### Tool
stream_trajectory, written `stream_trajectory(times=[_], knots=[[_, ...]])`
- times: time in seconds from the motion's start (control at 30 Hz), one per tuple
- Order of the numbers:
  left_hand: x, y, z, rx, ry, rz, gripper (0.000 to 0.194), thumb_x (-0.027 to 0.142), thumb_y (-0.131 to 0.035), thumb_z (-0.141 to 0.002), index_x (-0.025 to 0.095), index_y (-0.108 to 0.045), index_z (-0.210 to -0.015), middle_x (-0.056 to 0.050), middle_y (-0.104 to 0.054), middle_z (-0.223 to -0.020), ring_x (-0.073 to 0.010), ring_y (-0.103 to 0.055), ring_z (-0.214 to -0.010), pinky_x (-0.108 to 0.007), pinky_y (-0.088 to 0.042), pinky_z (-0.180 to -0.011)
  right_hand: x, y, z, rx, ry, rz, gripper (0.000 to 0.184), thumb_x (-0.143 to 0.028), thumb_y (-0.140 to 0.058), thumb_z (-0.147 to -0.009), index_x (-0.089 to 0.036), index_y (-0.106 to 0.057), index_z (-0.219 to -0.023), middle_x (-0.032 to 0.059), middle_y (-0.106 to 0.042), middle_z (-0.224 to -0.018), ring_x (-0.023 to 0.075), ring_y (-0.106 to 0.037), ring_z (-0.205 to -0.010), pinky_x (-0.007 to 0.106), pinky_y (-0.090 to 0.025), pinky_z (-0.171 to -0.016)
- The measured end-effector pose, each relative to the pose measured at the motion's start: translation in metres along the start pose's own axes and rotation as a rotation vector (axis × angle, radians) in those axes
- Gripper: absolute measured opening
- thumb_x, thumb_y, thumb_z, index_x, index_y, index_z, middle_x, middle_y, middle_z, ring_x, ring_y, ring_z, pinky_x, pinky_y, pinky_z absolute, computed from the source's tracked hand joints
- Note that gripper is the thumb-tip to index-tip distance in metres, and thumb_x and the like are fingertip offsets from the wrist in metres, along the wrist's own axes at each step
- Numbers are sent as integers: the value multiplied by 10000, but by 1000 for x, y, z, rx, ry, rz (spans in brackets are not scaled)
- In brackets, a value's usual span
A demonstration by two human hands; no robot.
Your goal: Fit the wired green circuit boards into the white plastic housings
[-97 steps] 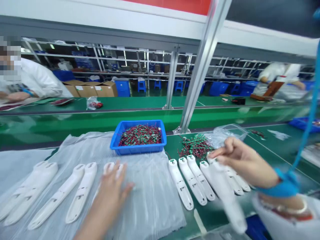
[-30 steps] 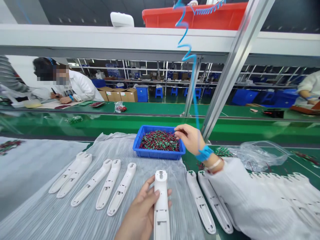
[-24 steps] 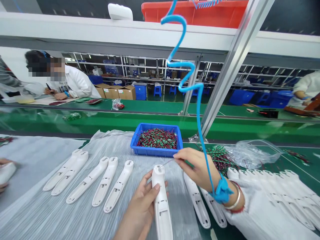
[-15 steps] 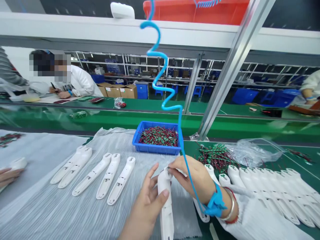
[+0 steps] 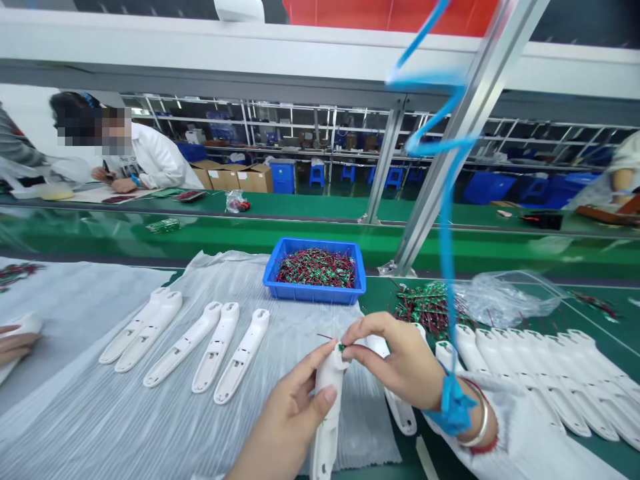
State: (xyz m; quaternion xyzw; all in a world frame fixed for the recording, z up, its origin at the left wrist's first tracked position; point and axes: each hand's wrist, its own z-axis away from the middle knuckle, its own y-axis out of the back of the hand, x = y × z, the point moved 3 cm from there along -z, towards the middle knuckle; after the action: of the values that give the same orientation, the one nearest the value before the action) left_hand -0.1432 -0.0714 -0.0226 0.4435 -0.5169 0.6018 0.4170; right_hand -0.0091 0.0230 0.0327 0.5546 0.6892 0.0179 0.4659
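Note:
My left hand point(image 5: 297, 407) is wrapped round a white plastic housing point(image 5: 327, 427), held tilted with its curved head upward. At that head, my right hand point(image 5: 387, 357) pinches a small green circuit board point(image 5: 341, 347), pressed against the opening. A dark red wire point(image 5: 325, 336) sticks out to the left near my left fingertips. A blue wrist strap point(image 5: 453, 407) with a coiled cord circles my right wrist. Further white housings point(image 5: 243, 357) lie on the sheet to the left, and a row of them point(image 5: 530, 373) rests on the right.
Beyond my hands stands a blue tray point(image 5: 314, 293) full of small wired boards. More boards point(image 5: 425, 307) are heaped by a clear plastic bag point(image 5: 505, 300). A metal post point(image 5: 450, 153) rises behind. At far left is another person's hand point(image 5: 17, 343); a co-worker point(image 5: 155, 157) sits opposite.
My right wrist has shifted slightly right and the blue cord has swung right. My left index finger now reaches the housing's head, where the green board and red wire show.

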Motion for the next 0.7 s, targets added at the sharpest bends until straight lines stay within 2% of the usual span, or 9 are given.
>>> stream_trajectory(times=[0.1,0.17,0.23,0.37,0.5,0.57,0.63,0.7], knots=[[9,1,0,-20,-19,-174,307,296,-605,-791,339,-639,-1093,-6,-591,-1261,-262,-433,-1249,-440,-238,-1099,5,2,-4,-65,-206,-252,264,-161,-679,-722,-215,-441,-824,-21,-637,-733,115,-638,-673,239,-542,-640],[12,2,0,-29,-7,-235,299,286,-594,-798,331,-644,-1089,-13,-596,-1254,-263,-437,-1245,-448,-227,-1102,4,1,-5,-114,-256,-309,295,-163,-698,-698,-206,-425,-800,-25,-631,-712,107,-634,-641,220,-541,-613],[12,2,0,-49,19,-158,329,287,-607,-790,343,-623,-1114,-1,-584,-1273,-252,-422,-1261,-443,-231,-1103,1,2,-4,-123,-188,-168,227,-158,-672,-726,-196,-462,-801,-17,-639,-721,108,-638,-660,219,-534,-627],[5,-2,-1,-99,44,108,382,270,-624,-787,379,-579,-1150,22,-586,-1272,-226,-458,-1238,-415,-307,-1077,-13,3,3,8,107,243,96,-137,-576,-810,-196,-528,-868,4,-670,-787,124,-648,-738,235,-522,-668],[-3,-7,-1,-84,-20,122,383,246,-624,-787,373,-583,-1147,22,-558,-1306,-233,-419,-1266,-404,-327,-1070,-22,-3,11,56,314,442,122,-78,-490,-833,-169,-538,-899,48,-678,-825,159,-646,-830,276,-532,-710],[-6,-1,-4,-66,-51,69,409,254,-625,-782,384,-565,-1165,27,-529,-1331,-239,-373,-1294,-408,-343,-1058,-24,-7,14,60,364,496,149,-62,-494,-822,-142,-541,-940,78,-679,-871,184,-640,-869,323,-534,-768],[-6,13,-10,-80,-56,-48,447,261,-640,-760,368,-554,-1185,-1,-544,-1316,-266,-393,-1280,-434,-379,-1027,-24,-10,16,77,361,486,191,-52,-506,-810,-139,-532,-978,91,-673,-909,196,-637,-891,350,-533,-797],[-1,34,-19,-112,-52,-176,439,258,-691,-697,314,-616,-1126,-54,-639,-1198,-306,-461,-1227,-456,-403,-996,-19,-10,14,95,232,339,206,-62,-519,-805,-176,-518,-977,69,-662,-906,184,-637,-889,341,-540,-785]])
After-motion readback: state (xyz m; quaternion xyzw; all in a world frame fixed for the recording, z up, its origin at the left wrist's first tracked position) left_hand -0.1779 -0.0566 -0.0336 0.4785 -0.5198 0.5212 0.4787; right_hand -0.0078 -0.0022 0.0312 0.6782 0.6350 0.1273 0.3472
